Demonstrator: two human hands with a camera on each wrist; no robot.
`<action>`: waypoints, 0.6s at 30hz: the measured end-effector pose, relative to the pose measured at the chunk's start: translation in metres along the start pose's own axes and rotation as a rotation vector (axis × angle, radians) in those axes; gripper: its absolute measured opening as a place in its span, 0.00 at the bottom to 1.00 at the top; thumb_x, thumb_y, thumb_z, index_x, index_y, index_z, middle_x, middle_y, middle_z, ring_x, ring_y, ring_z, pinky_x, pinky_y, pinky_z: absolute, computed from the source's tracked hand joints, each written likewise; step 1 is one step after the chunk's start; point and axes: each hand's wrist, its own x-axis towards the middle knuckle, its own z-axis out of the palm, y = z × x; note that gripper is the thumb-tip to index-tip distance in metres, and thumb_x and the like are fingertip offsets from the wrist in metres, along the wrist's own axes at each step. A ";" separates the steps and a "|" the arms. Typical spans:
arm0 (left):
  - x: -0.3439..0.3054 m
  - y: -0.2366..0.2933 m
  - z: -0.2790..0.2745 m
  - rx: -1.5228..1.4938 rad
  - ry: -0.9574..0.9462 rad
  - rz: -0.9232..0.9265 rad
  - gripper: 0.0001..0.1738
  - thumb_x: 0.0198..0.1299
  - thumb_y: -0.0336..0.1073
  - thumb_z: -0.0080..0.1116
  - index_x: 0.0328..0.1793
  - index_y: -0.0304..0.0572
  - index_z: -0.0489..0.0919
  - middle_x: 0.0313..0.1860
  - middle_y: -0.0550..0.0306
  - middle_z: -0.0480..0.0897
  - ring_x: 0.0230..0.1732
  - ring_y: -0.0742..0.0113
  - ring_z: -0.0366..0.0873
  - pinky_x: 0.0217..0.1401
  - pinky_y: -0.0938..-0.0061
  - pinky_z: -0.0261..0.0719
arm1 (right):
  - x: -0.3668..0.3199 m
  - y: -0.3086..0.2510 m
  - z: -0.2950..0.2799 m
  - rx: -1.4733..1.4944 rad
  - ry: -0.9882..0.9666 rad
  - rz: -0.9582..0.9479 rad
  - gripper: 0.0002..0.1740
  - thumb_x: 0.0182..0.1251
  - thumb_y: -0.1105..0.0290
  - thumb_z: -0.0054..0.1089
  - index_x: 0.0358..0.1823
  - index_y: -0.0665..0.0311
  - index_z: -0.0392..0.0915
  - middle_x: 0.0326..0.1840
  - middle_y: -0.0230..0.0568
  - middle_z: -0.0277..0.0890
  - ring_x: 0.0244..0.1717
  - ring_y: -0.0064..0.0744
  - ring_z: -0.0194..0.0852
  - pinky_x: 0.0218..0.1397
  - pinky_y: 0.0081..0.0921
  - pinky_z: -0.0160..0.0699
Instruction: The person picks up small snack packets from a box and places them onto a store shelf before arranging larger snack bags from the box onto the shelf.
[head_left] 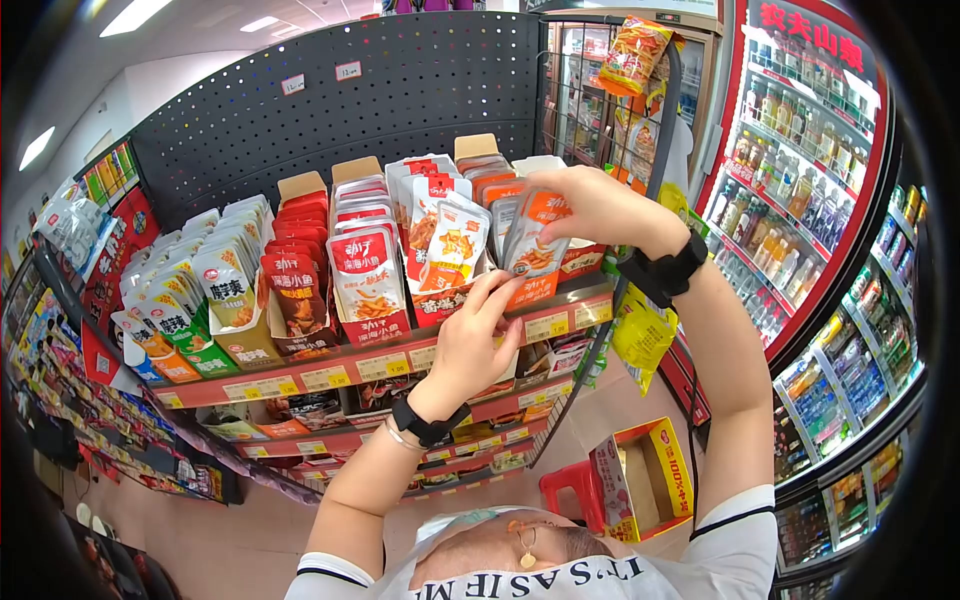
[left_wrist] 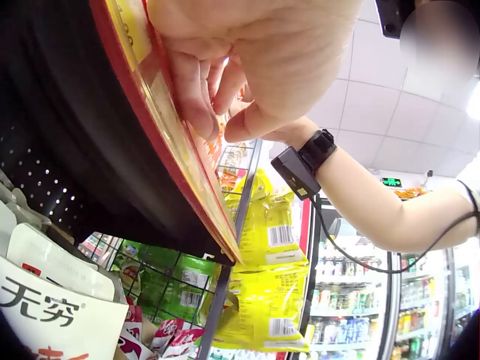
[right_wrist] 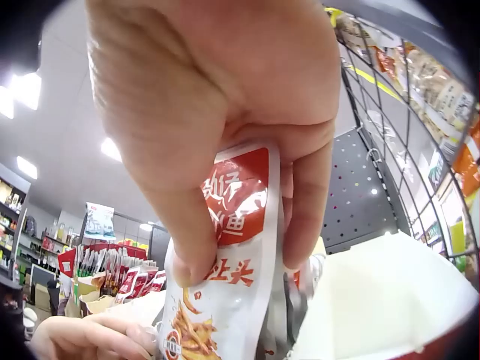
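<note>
The right hand (head_left: pixel 600 205) pinches the top edge of an upright dried-fish snack packet (head_left: pixel 532 240), which hangs with its long axis vertical just above the orange display carton (head_left: pixel 530 292) at the right end of the top shelf (head_left: pixel 330 362), while directly below the left hand (head_left: pixel 475 345) grips the carton's front lip with curled fingers.

Shop, snack shelves (head_left: pixel 380 355), drink coolers (head_left: pixel 800 150)

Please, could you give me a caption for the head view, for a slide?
Right hand pinches a snack packet above the stocked shelf; left hand touches the front just below.
</note>
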 end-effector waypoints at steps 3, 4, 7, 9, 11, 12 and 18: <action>0.000 0.001 0.000 -0.010 0.005 -0.009 0.24 0.50 0.23 0.57 0.57 0.39 0.71 0.54 0.53 0.71 0.27 0.68 0.79 0.31 0.76 0.78 | 0.006 -0.022 0.005 -0.120 -0.146 0.038 0.30 0.41 0.72 0.71 0.51 0.65 0.72 0.44 0.50 0.76 0.47 0.48 0.75 0.50 0.34 0.73; -0.001 0.002 -0.001 -0.020 0.004 -0.018 0.24 0.50 0.25 0.57 0.57 0.40 0.71 0.53 0.54 0.72 0.28 0.66 0.80 0.32 0.73 0.77 | 0.006 -0.027 0.010 -0.152 -0.183 0.013 0.29 0.41 0.72 0.70 0.49 0.65 0.73 0.43 0.50 0.76 0.46 0.47 0.75 0.48 0.34 0.73; -0.004 0.000 0.000 -0.078 0.040 -0.004 0.22 0.51 0.24 0.56 0.55 0.40 0.73 0.53 0.53 0.72 0.29 0.65 0.80 0.33 0.73 0.78 | 0.005 -0.021 0.021 -0.205 -0.205 -0.014 0.25 0.42 0.72 0.69 0.46 0.64 0.74 0.39 0.50 0.77 0.44 0.46 0.76 0.46 0.36 0.73; -0.007 -0.002 0.001 -0.080 0.051 0.027 0.21 0.51 0.24 0.56 0.54 0.40 0.73 0.53 0.52 0.72 0.29 0.65 0.80 0.33 0.74 0.78 | 0.001 -0.014 0.020 -0.085 -0.190 0.038 0.24 0.43 0.71 0.69 0.45 0.66 0.74 0.37 0.51 0.77 0.42 0.48 0.76 0.45 0.36 0.73; -0.008 -0.003 -0.001 -0.082 0.059 0.061 0.21 0.51 0.24 0.55 0.54 0.41 0.74 0.54 0.52 0.71 0.30 0.65 0.80 0.33 0.75 0.79 | -0.002 -0.006 0.021 -0.058 -0.170 0.033 0.24 0.43 0.71 0.70 0.45 0.66 0.73 0.37 0.51 0.77 0.42 0.48 0.75 0.45 0.35 0.73; -0.008 -0.004 -0.003 -0.113 0.101 0.076 0.21 0.51 0.23 0.55 0.54 0.41 0.74 0.55 0.51 0.71 0.30 0.65 0.80 0.33 0.76 0.79 | -0.003 -0.005 0.021 -0.032 -0.150 0.028 0.24 0.43 0.70 0.71 0.44 0.67 0.72 0.38 0.52 0.76 0.42 0.49 0.75 0.44 0.34 0.72; -0.010 0.006 -0.025 0.004 0.244 -0.096 0.25 0.49 0.23 0.57 0.57 0.40 0.73 0.57 0.50 0.68 0.21 0.76 0.72 0.29 0.80 0.73 | -0.007 -0.004 0.031 0.011 -0.024 0.082 0.25 0.42 0.71 0.72 0.43 0.68 0.72 0.40 0.50 0.77 0.45 0.46 0.76 0.47 0.31 0.73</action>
